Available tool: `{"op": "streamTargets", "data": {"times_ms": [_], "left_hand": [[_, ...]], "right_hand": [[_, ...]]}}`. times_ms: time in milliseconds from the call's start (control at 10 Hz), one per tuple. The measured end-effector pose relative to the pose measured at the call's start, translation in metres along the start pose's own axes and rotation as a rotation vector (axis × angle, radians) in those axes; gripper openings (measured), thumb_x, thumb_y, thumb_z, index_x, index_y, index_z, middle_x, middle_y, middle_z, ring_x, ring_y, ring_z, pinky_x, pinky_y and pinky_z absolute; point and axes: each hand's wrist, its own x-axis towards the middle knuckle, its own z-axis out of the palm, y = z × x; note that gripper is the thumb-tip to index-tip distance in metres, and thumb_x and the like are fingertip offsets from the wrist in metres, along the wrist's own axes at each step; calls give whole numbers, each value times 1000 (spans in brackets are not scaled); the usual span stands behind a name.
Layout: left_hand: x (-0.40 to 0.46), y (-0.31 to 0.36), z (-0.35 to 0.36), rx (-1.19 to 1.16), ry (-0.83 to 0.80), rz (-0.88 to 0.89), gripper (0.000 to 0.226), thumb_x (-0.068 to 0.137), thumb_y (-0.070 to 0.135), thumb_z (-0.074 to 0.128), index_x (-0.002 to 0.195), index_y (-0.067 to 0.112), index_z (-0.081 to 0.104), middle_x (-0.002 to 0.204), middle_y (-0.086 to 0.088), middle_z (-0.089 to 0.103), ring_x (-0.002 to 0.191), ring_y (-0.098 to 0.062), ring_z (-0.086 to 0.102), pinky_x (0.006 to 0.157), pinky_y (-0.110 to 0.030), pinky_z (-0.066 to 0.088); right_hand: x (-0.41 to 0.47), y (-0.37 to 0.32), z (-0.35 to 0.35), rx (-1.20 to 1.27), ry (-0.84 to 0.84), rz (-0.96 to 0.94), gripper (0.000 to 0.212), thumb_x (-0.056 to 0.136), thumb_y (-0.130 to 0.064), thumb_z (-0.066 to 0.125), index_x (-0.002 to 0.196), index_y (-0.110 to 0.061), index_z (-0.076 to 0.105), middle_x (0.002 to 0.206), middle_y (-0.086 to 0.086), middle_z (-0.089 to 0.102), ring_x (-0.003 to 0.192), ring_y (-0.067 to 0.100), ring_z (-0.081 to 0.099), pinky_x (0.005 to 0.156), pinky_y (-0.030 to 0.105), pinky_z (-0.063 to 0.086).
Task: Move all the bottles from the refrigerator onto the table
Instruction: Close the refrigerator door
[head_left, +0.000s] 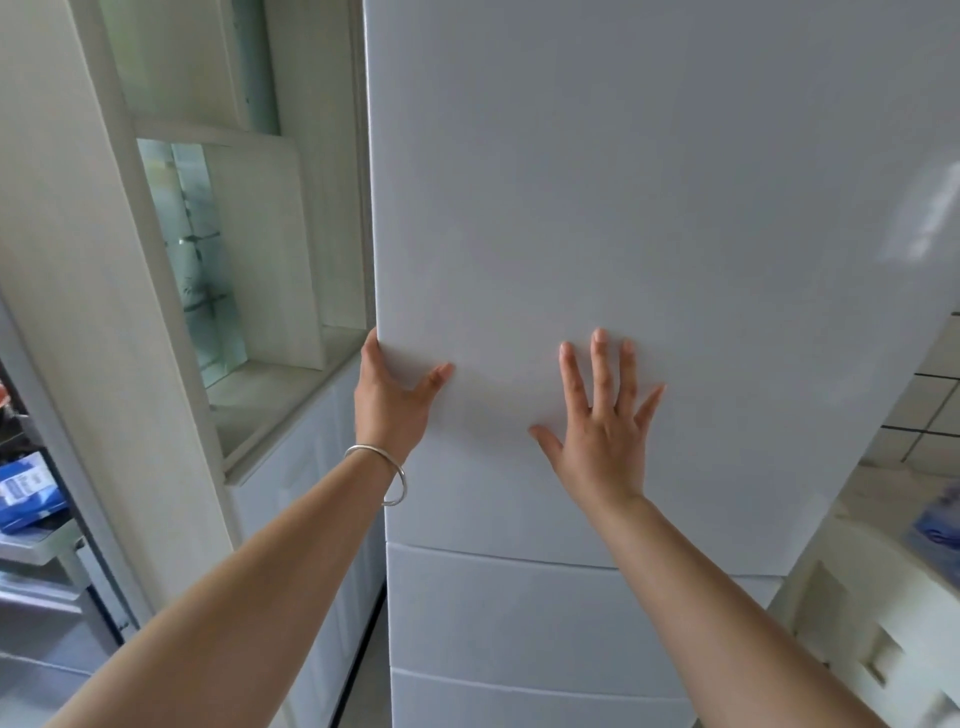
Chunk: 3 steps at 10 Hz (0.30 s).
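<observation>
**Door shut, bottles hidden behind it**

Bottles are not to be seen anywhere in the frame; by the task they are taken to lie inside the fridge (649, 182), behind its upper door (623, 234), which fills the centre and right of the frame and appears closed. The door's long axis runs upright, and its free edge is judged to be the left one, running down the frame just left of centre.

That edge is gripped by the left hand (389, 400): the fingers are curled round it out of sight and the thumb is laid across the door's front. A bangle (387, 475) is worn on that wrist. The right hand (602, 421) is pressed flat against the door face, fingers straight and spread, nothing held. The left hand is thus the nearer to the edge on which the coming move turns, a pull outward, it is judged; the flat right hand would then be in the door's path and would need to be lifted away.

Two drawer fronts (519, 623) are stacked below the door, in the lower centre. A white cabinet (270, 234) with glass is set close beside the gripped edge at centre left, so little room is left for the fingers there. A blue pack (26, 491) lies at the left margin. The table cannot be told with certainty; a pale surface shows at lower right.
</observation>
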Motion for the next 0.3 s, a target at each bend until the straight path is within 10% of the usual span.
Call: {"op": "streamTargets", "data": {"times_ms": [300], "left_hand": [[-22,11,-17,123,69,96,67,78,20,72,136,16,39,130,-4,46,117,-17,48,95,-26,38]], "right_hand": [[-21,-8,-27,89,-13,15,83,63,-27,81,136,-12,44,143,15,44,128,37,44,94,53,46]]}}
